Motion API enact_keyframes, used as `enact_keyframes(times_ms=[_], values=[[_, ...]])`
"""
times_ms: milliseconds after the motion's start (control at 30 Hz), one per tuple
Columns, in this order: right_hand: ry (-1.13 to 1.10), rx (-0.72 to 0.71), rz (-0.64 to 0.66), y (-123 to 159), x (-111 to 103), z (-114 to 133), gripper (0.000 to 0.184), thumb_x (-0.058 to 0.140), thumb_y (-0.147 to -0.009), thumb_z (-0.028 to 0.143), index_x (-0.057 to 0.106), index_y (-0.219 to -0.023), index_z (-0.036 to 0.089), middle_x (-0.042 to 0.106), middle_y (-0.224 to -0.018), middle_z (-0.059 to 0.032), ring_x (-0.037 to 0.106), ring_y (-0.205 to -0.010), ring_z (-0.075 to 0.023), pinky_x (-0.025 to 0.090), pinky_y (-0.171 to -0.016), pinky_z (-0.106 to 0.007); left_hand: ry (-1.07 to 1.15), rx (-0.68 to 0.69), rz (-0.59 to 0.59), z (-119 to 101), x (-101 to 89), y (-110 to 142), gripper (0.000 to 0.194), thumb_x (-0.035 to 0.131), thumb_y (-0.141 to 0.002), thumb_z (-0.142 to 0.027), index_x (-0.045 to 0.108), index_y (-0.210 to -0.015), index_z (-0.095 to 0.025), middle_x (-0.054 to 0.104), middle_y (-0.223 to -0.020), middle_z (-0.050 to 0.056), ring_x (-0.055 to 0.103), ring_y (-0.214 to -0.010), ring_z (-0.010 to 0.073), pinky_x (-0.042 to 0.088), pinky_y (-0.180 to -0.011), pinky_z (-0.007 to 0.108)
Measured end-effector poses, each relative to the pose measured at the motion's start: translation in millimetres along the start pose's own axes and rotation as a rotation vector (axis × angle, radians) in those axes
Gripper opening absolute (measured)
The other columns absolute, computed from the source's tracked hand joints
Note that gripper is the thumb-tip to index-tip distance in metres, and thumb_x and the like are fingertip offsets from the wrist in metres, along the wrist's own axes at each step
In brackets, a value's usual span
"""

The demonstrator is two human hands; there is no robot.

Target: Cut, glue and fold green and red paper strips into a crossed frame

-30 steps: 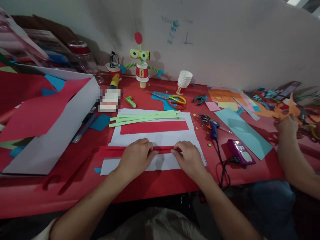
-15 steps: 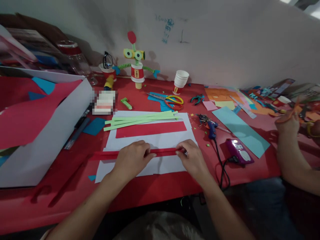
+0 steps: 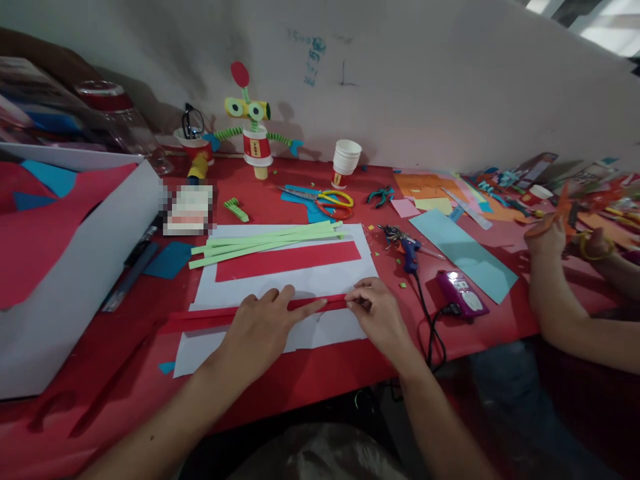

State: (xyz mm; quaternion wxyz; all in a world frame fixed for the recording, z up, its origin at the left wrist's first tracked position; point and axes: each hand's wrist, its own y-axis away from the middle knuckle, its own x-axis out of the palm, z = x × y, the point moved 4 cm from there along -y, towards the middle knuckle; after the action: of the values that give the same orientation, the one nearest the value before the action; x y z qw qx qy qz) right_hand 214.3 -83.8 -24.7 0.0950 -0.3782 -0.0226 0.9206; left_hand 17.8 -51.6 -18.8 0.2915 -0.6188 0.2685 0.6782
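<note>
A long folded red paper strip [image 3: 206, 317] lies across white paper sheets [image 3: 323, 328]. My left hand [image 3: 257, 330] rests on the strip near its middle, fingers spread and the thumb stretched out along the fold. At the strip's right end, my right hand [image 3: 379, 319] pinches the paper between thumb and fingers. Just behind the strip lies a flat red paper rectangle [image 3: 290, 260]. Several light green paper strips [image 3: 265, 239] lie in a loose bundle at the back of the white sheets.
Scissors [image 3: 333, 200], pliers [image 3: 381, 195], a glue gun [image 3: 411, 253] and a purple power socket [image 3: 463, 293] lie around the sheets. A paper-cup figure [image 3: 257, 147] and stacked paper cups [image 3: 346, 160] stand behind. A white box [image 3: 100, 293] is at left; another person's hand [image 3: 547, 240] works at right.
My left thumb has straightened and reaches further right along the strip, and the left fingers have spread out. My right hand keeps its pinch at the right end. The view has shifted slightly right.
</note>
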Motion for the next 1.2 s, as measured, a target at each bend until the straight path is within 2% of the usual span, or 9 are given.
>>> enact_keyframes(times_ms=[167, 300, 433, 533, 667, 767, 867, 1033, 1200], values=[[0.070, -0.142, 0.027, 8.2, -1.5, 1.7, 0.019, 0.053, -0.086, 0.012, 0.070, -0.085, 0.020, 0.054, -0.121, -0.0085, 0.062, -0.085, -0.0151, 0.053, -0.077, -0.032, -0.009, 0.020, -0.009, -0.7, 4.0, 0.3, 0.079, 0.040, -0.080, 0.000, 0.026, -0.141, -0.050, 0.053, -0.104, 0.007, 0.053, -0.081, 0.0214, 0.039, -0.060, 0.030], [0.236, -0.317, 0.022, 17.2, -5.4, 1.7, 0.023, 0.048, -0.090, 0.014, 0.069, -0.096, 0.021, 0.053, -0.126, -0.0106, 0.059, -0.095, -0.0195, 0.052, -0.086, -0.038, -0.014, 0.034, 0.020, -1.3, 2.4, -0.8, 0.076, 0.040, -0.082, -0.002, 0.027, -0.140, -0.050, 0.053, -0.104, 0.007, 0.053, -0.083, 0.0225, 0.039, -0.060, 0.030], [0.392, -0.304, -0.017, 24.9, -12.8, -0.6, 0.022, 0.051, -0.090, 0.021, 0.064, -0.107, 0.017, 0.054, -0.123, -0.0142, 0.053, -0.111, -0.0267, 0.047, -0.095, -0.047, -0.019, 0.036, 0.035, -1.5, -1.5, -0.3, 0.075, 0.041, -0.082, -0.002, 0.031, -0.138, -0.050, 0.054, -0.106, 0.007, 0.054, -0.084, 0.0237, 0.040, -0.060, 0.031], [0.418, -0.302, -0.066, 29.9, -10.0, 12.8, 0.034, 0.048, -0.092, 0.029, 0.055, -0.120, 0.013, 0.054, -0.127, -0.0175, 0.045, -0.124, -0.0295, 0.039, -0.103, -0.052, -0.011, 0.043, 0.032, -3.1, -4.2, -2.2, 0.069, 0.042, -0.084, -0.004, 0.036, -0.136, -0.048, 0.054, -0.105, 0.007, 0.054, -0.083, 0.0239, 0.040, -0.059, 0.032], [0.344, -0.403, 0.232, 30.9, 21.9, 38.5, 0.063, 0.043, -0.093, 0.041, 0.024, -0.146, 0.012, 0.032, -0.149, -0.0167, 0.022, -0.141, -0.0253, 0.032, -0.111, -0.046, 0.056, 0.025, 0.044, -9.4, -8.3, -10.2, 0.036, 0.049, -0.088, -0.024, 0.058, -0.120, -0.035, 0.056, -0.102, 0.008, 0.055, -0.083, 0.0259, 0.042, -0.060, 0.035], [0.364, -0.357, 0.304, 26.3, 37.6, 40.0, 0.072, 0.042, -0.093, 0.045, 0.013, -0.149, 0.012, 0.026, -0.152, -0.0178, 0.019, -0.142, -0.0263, 0.030, -0.112, -0.048, 0.114, 0.000, 0.016, -12.9, -9.9, -15.3, 0.024, 0.050, -0.088, -0.026, 0.063, -0.108, -0.030, 0.057, -0.104, 0.008, 0.057, -0.087, 0.0263, 0.045, -0.063, 0.037], [0.425, -0.363, 0.291, 23.5, 43.9, 33.9, 0.074, 0.045, -0.091, 0.047, 0.013, -0.150, 0.016, 0.025, -0.153, -0.0165, 0.017, -0.142, -0.0278, 0.028, -0.112, -0.050, 0.190, -0.013, -0.025, -10.0, -6.1, -13.6, 0.022, 0.050, -0.088, -0.023, 0.062, -0.107, -0.027, 0.060, -0.100, 0.005, 0.057, -0.089, 0.0244, 0.046, -0.070, 0.038], [0.518, -0.404, 0.284, 25.6, 46.3, 32.1, 0.064, 0.047, -0.089, 0.050, 0.031, -0.146, 0.024, 0.023, -0.154, -0.0103, 0.015, -0.142, -0.0305, 0.026, -0.111, -0.051, 0.235, -0.149, -0.097, 6.2, 2.5, 5.7, 0.021, 0.046, -0.089, -0.015, 0.058, -0.105, -0.020, 0.064, -0.093, 0.004, 0.057, -0.090, 0.0235, 0.045, -0.076, 0.037], [0.547, -0.396, 0.284, 27.1, 46.8, 38.5, 0.061, 0.047, -0.089, 0.051, 0.033, -0.144, 0.028, 0.022, -0.155, -0.0093, 0.014, -0.142, -0.0323, 0.026, -0.111, -0.052, 0.232, -0.289, -0.109, 27.7, 7.0, 30.0, 0.018, 0.042, -0.092, -0.024, 0.059, -0.089, -0.018, 0.065, -0.088, 0.006, 0.057, -0.086, 0.0248, 0.043, -0.073, 0.039]])
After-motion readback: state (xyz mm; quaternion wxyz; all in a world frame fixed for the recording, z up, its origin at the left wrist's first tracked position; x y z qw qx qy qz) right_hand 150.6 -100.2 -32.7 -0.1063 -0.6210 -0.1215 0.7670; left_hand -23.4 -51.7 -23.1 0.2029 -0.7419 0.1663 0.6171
